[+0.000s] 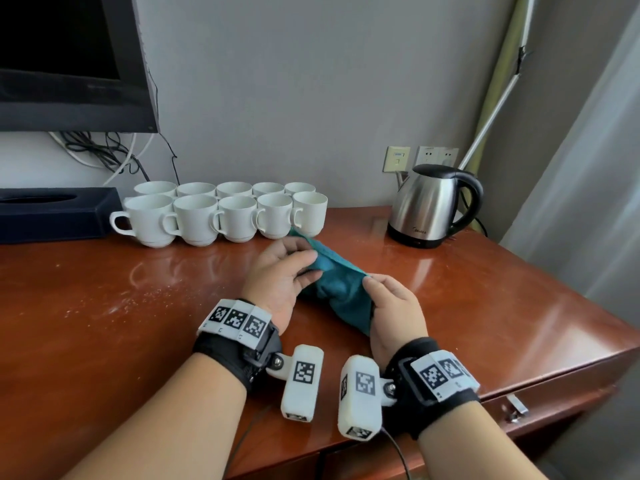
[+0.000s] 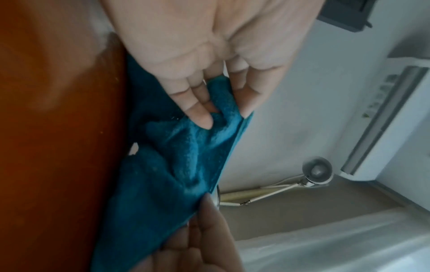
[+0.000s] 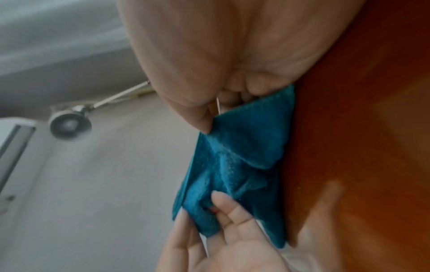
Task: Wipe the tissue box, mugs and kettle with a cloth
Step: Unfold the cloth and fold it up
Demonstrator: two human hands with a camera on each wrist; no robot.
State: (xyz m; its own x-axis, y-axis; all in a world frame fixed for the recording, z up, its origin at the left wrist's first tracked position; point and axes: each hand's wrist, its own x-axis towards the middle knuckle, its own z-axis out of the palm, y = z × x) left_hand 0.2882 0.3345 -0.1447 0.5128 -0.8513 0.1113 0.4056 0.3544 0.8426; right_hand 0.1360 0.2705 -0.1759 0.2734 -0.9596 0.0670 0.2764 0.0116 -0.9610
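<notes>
We hold the teal terry cloth [image 1: 334, 287] just above the glossy reddish-brown tabletop [image 1: 485, 306], left hand [image 1: 280, 275] and right hand [image 1: 393, 313] fingers pinching opposite edges. Risk (our judgement): the far corner, touching the white ceramic mugs [image 1: 221, 213], could drag one over.

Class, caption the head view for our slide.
Both hands hold a teal cloth above the wooden desk before ten mugs.

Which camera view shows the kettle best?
The head view: the whole steel kettle stands upright there on the desk, right of the mugs. Both wrist views show only the hands, the teal cloth and the wall; no kettle can be made out in them.
</notes>
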